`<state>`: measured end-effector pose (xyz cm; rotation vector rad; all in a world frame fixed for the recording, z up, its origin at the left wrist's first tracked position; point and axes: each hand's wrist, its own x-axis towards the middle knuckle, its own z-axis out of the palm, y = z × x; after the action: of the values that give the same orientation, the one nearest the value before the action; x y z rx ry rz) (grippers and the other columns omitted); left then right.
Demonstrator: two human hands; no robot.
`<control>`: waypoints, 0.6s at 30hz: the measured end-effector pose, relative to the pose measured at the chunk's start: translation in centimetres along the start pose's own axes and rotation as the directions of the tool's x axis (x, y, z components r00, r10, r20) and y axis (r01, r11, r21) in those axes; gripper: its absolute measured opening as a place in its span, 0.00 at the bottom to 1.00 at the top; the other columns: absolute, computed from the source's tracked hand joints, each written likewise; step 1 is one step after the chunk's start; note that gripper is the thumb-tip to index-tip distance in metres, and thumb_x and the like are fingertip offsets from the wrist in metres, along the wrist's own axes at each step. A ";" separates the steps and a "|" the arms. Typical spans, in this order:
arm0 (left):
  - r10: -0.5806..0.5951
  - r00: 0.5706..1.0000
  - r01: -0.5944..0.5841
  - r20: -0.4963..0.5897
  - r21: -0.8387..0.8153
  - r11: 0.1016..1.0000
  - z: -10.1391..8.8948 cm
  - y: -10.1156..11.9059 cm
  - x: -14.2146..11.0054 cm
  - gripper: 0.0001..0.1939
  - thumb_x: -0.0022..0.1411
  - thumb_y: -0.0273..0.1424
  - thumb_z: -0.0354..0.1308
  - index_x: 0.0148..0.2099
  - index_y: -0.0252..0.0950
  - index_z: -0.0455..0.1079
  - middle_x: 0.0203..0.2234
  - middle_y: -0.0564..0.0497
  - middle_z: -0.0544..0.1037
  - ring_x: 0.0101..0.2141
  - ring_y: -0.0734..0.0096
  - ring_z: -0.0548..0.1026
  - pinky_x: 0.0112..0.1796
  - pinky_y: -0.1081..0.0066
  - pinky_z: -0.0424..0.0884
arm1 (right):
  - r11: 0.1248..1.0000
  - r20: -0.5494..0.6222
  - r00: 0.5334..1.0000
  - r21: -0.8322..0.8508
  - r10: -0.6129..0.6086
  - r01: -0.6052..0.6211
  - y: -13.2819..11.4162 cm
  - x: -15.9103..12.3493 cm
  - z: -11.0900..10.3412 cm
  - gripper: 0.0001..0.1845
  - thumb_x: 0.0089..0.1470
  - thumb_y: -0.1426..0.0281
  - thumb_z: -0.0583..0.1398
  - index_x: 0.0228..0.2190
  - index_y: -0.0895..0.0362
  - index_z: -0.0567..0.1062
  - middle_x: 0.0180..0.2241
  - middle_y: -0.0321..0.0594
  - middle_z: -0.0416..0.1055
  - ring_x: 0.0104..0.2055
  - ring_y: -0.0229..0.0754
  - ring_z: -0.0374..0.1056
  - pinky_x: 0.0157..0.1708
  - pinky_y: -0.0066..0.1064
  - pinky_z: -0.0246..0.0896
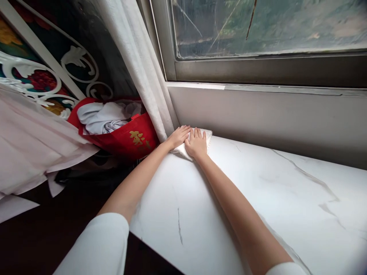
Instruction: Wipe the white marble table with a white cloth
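Note:
A folded white cloth (207, 138) lies on the white marble-patterned surface (229, 183) at its far left corner, against the wall. My left hand (179, 136) rests flat on the cloth's left part, fingers stretched toward the wall. Right beside it, my right hand (196, 145) presses flat on the cloth with its fingers spread. Both hands are open, palms down, and the two nearly touch. Part of the cloth is hidden under them.
A window frame (258, 70) and sill run above the surface. To the left hangs a white curtain (143, 68), close to my left hand. Beside it stands a red bag (134, 137) holding pale fabric (106, 116). Pink drapery (37, 141) and white scrollwork (77, 61) are farther left.

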<state>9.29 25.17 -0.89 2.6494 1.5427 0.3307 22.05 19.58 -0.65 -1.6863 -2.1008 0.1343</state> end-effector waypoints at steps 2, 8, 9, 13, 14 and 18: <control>-0.020 1.000 0.020 -0.009 -0.004 1.000 0.0 0.6 -1.5 0.23 0.68 0.30 0.36 0.63 0.34 0.53 0.63 0.46 0.53 0.62 0.67 0.48 0.59 0.59 0.44 | 1.000 0.031 0.999 0.007 -0.022 0.022 -0.4 -1.1 -0.4 0.31 0.60 0.66 0.42 0.60 0.70 0.53 0.63 0.55 0.46 0.65 0.48 0.39 0.61 0.45 0.25; 0.031 0.999 -0.032 -0.021 -0.052 0.998 -1.1 3.8 -10.5 0.25 0.68 0.32 0.35 0.64 0.30 0.51 0.63 0.45 0.54 0.63 0.67 0.47 0.60 0.60 0.43 | 0.996 0.068 0.996 0.064 -0.064 0.059 -3.4 -8.8 -2.0 0.32 0.60 0.65 0.41 0.61 0.71 0.50 0.64 0.55 0.44 0.66 0.49 0.35 0.62 0.45 0.22; 0.043 0.999 -0.044 -0.028 -0.062 0.997 -1.4 4.4 -12.6 0.26 0.68 0.32 0.34 0.65 0.29 0.50 0.63 0.45 0.54 0.63 0.67 0.46 0.60 0.59 0.43 | 0.993 0.078 0.993 0.084 -0.085 0.078 -4.2 -10.6 -2.3 0.32 0.60 0.65 0.41 0.61 0.71 0.50 0.64 0.55 0.44 0.66 0.49 0.34 0.62 0.46 0.21; 0.060 0.998 -0.062 -0.036 -0.079 0.995 -2.6 7.0 -20.7 0.26 0.69 0.33 0.32 0.66 0.32 0.46 0.63 0.46 0.52 0.63 0.66 0.45 0.61 0.57 0.43 | 0.964 0.149 0.968 0.203 -0.204 0.172 -6.8 -17.3 -4.1 0.34 0.60 0.65 0.44 0.61 0.72 0.48 0.64 0.54 0.42 0.66 0.51 0.30 0.62 0.49 0.18; 0.060 0.998 -0.062 -0.029 -0.075 0.995 -2.8 7.6 -22.3 0.26 0.69 0.33 0.31 0.66 0.33 0.45 0.63 0.47 0.51 0.63 0.66 0.45 0.61 0.56 0.43 | 0.952 0.170 0.957 0.237 -0.236 0.193 -7.2 -18.7 -4.6 0.34 0.59 0.64 0.45 0.61 0.73 0.47 0.64 0.55 0.41 0.66 0.51 0.29 0.62 0.51 0.17; 0.044 0.999 -0.045 -0.020 -0.039 0.998 -3.2 10.3 -26.2 0.25 0.70 0.32 0.32 0.67 0.34 0.44 0.64 0.46 0.50 0.63 0.63 0.44 0.60 0.54 0.44 | 0.905 0.241 0.910 0.349 -0.338 0.244 -7.2 -22.5 -6.5 0.36 0.59 0.63 0.48 0.61 0.72 0.46 0.65 0.54 0.36 0.66 0.50 0.27 0.62 0.52 0.18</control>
<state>4.86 -2.83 -0.22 2.6619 1.4687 0.3863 21.62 -4.79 1.46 -1.2048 -2.3737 0.6267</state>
